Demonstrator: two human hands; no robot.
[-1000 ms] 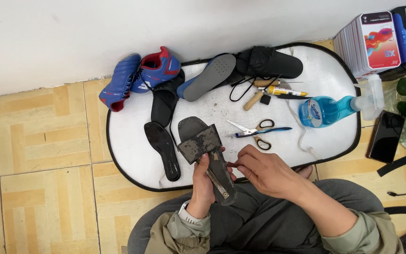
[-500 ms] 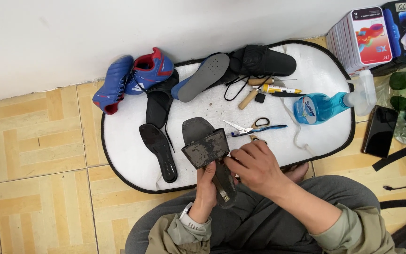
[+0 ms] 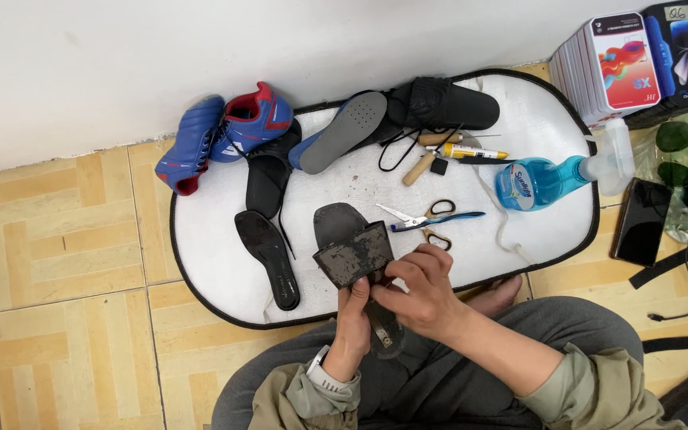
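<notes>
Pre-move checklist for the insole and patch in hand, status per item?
1. Left hand gripping the grey insole from below: ok.
2. Right hand on the worn dark patch, fingers at its lower right edge: ok.
3. Patch lying flat across the insole's middle: cannot tell, its underside is hidden.
4. Scissors lying on the white mat just beyond the right hand, blades shut: ok.
5. Blue spray bottle on its side on the mat, apart from both hands: ok.
6. Loose black insole lying to the left, not touching the held one: ok.
</notes>
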